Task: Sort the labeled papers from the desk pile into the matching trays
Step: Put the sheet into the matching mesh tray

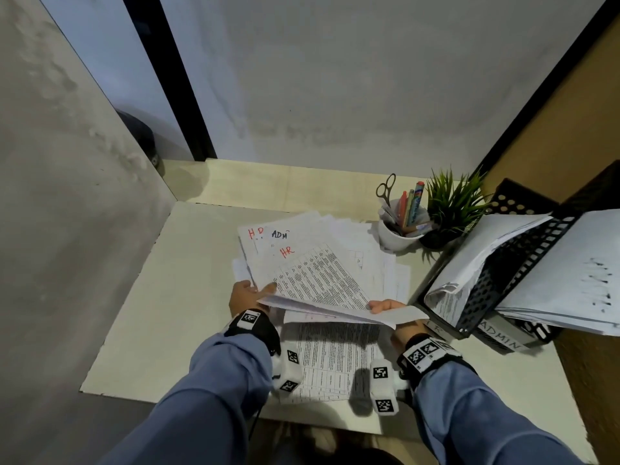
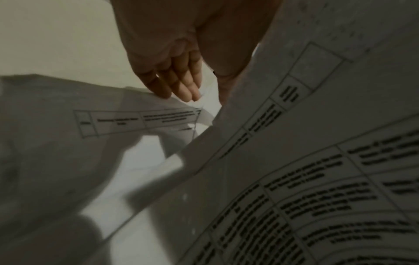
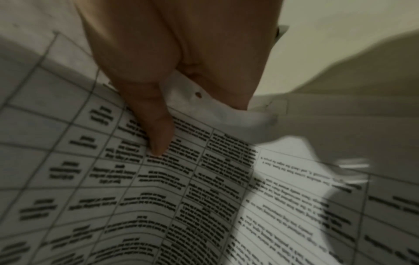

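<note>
A fanned pile of printed papers point(image 1: 335, 263) lies on the desk's middle, with handwritten labels "HR" and "ADM" near its far left corner. The top sheet, marked "HR" point(image 1: 287, 252) in red, is raised at its near edge. My left hand point(image 1: 258, 293) point(image 2: 204, 93) pinches that edge at the left, thumb on top and fingers point(image 2: 181, 84) beneath. At the near right corner my right hand point(image 1: 382, 307) point(image 3: 181, 125) pinches it, thumb point(image 3: 158, 136) on the print. Black mesh trays point(image 1: 523, 263) at the right carry tags "ADMIN" point(image 1: 500, 340) and a partly hidden one.
A white cup point(image 1: 396, 236) with pens and scissors and a small potted plant point(image 1: 449, 209) stand behind the pile, beside the trays. The trays hold curled paper stacks point(image 1: 469, 260). Walls close in at the left and back. More printed sheets point(image 1: 335, 357) lie near the desk's front edge.
</note>
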`<control>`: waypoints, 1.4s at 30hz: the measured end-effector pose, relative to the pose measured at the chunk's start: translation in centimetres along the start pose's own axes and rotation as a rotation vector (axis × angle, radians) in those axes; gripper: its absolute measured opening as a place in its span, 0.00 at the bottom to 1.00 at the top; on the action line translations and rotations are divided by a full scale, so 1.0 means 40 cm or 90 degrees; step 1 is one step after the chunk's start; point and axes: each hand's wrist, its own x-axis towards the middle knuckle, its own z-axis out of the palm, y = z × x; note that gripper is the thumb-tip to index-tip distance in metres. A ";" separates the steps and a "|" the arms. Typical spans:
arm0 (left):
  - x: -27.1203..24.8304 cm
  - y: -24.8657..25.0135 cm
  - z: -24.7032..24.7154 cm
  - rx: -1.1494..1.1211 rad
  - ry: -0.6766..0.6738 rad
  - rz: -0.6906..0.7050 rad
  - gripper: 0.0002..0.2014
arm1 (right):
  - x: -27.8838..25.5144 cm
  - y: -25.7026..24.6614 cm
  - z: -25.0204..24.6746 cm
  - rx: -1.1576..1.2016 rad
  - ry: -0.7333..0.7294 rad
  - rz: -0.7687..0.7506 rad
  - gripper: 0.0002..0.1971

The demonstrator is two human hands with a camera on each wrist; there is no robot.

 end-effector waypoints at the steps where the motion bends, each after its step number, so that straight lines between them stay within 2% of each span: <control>1: -0.003 0.003 -0.001 -0.030 0.004 0.023 0.18 | -0.001 -0.004 0.001 0.020 0.017 -0.008 0.20; 2: -0.003 0.005 -0.002 -0.049 0.010 0.039 0.20 | -0.006 -0.007 0.001 0.032 0.054 0.000 0.09; 4: -0.008 0.012 -0.006 -0.030 0.005 0.072 0.19 | -0.016 -0.003 -0.001 0.007 0.059 0.009 0.20; 5: -0.008 0.019 -0.009 -0.013 0.010 0.089 0.17 | -0.019 -0.001 0.003 0.012 0.024 0.014 0.17; 6: -0.008 0.024 -0.011 -0.001 0.018 0.100 0.16 | -0.023 0.001 0.006 0.012 0.019 0.005 0.10; 8: -0.006 0.033 -0.013 0.017 0.039 0.128 0.13 | 0.010 0.028 -0.005 0.004 0.039 -0.052 0.05; 9: -0.008 0.036 -0.013 0.036 0.047 0.150 0.12 | 0.071 0.067 -0.053 0.014 0.063 -0.083 0.08; 10: -0.010 0.038 -0.015 0.059 0.051 0.173 0.11 | 0.131 0.113 -0.099 0.012 0.083 -0.099 0.14; 11: -0.009 0.038 -0.015 0.082 0.052 0.199 0.09 | 0.149 0.143 -0.129 -0.012 0.100 -0.113 0.20; 12: -0.005 0.036 -0.017 0.103 0.052 0.227 0.09 | 0.150 0.160 -0.136 -0.026 0.111 -0.116 0.20; 14: 0.000 0.033 -0.021 0.133 0.045 0.277 0.12 | 0.070 0.126 -0.085 0.004 0.103 -0.171 0.16; 16: -0.005 0.031 -0.028 0.088 0.051 0.322 0.13 | -0.061 0.047 0.012 0.039 0.113 -0.201 0.19; 18: -0.016 0.036 -0.038 -0.015 0.085 0.342 0.13 | -0.095 0.005 0.030 0.026 0.126 -0.153 0.22; 20: -0.023 0.048 -0.054 -0.072 0.111 0.370 0.10 | -0.083 -0.015 0.012 -0.038 0.172 -0.092 0.15; 22: -0.024 0.057 -0.072 -0.070 0.077 0.406 0.09 | -0.072 -0.023 -0.007 -0.074 0.199 -0.048 0.13; 24: -0.014 0.057 -0.083 -0.032 -0.007 0.446 0.09 | -0.078 -0.026 -0.009 -0.084 0.208 -0.044 0.14; 26: -0.010 0.050 -0.086 -0.003 -0.094 0.464 0.10 | -0.076 -0.028 -0.006 -0.075 0.201 -0.048 0.11; 28: -0.023 0.046 -0.079 -0.004 -0.158 0.442 0.09 | -0.071 -0.036 -0.002 -0.066 0.197 -0.050 0.07; 31: -0.061 0.047 -0.059 -0.076 -0.196 0.324 0.07 | -0.069 -0.039 0.011 -0.037 0.206 -0.065 0.07; 32: -0.066 0.044 -0.049 -0.122 -0.200 0.265 0.11 | -0.068 -0.038 0.018 -0.005 0.211 -0.067 0.10; 34: -0.082 0.043 -0.042 -0.208 -0.238 0.120 0.33 | -0.073 -0.042 0.041 0.081 0.198 -0.069 0.19; 35: -0.092 0.044 -0.040 -0.247 -0.274 0.072 0.44 | -0.082 -0.049 0.055 0.118 0.182 -0.073 0.26; 36: -0.101 0.046 -0.038 -0.269 -0.301 0.060 0.48 | -0.084 -0.057 0.065 0.150 0.168 -0.086 0.29; 37: -0.123 0.059 -0.038 -0.271 -0.311 0.084 0.43 | -0.101 -0.075 0.081 0.163 0.148 -0.099 0.29; 39: -0.151 0.085 -0.033 -0.270 -0.292 0.182 0.20 | -0.140 -0.116 0.118 0.130 0.121 -0.156 0.21; 40: -0.168 0.104 -0.034 -0.276 -0.271 0.224 0.14 | -0.164 -0.138 0.136 0.101 0.113 -0.207 0.18; 42: -0.193 0.146 -0.042 -0.281 -0.199 0.299 0.15 | -0.205 -0.177 0.162 0.032 0.111 -0.334 0.14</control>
